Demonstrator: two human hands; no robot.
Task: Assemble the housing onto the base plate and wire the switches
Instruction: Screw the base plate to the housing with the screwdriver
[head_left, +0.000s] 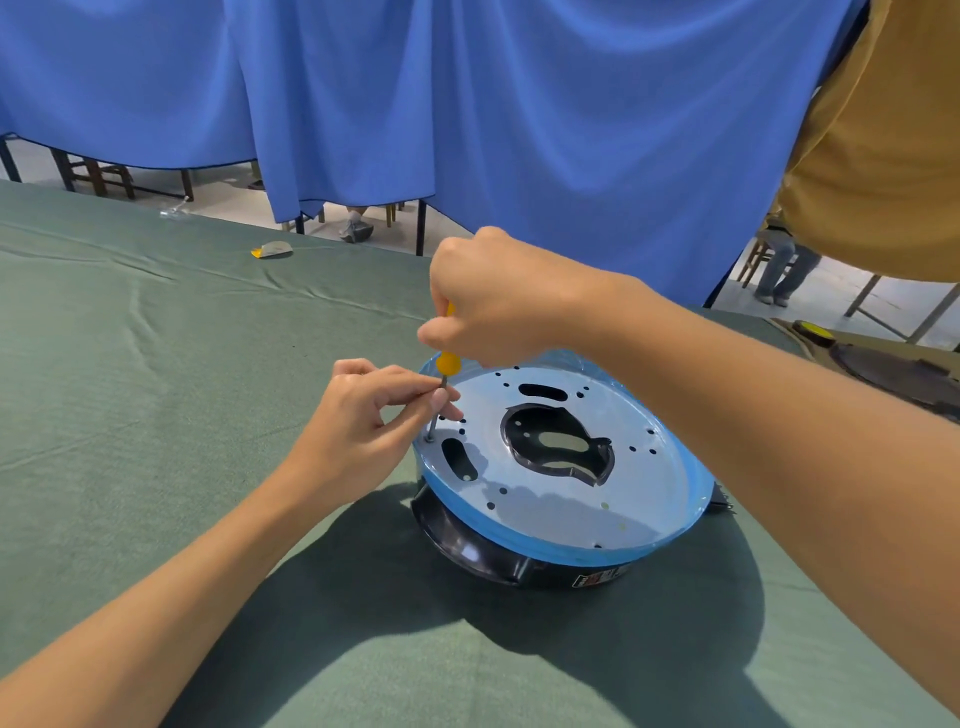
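Right hand (498, 296) grips screwdriver (445, 362), left hand (363, 415) pinches it lower, seemingly over a screw (429, 439).

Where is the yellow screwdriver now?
Head view, centre: the screwdriver stands at the left edge of the base plate, handle in the right hand, shaft pinched by the left hand.

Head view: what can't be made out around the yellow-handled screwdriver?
In the head view:
- yellow-handled screwdriver: handle mostly covered by the right hand.
- small screw at its tip: too small to tell if seated.
- black plastic housing: mostly hidden under the round silver base plate.
- housing label: too small to read.
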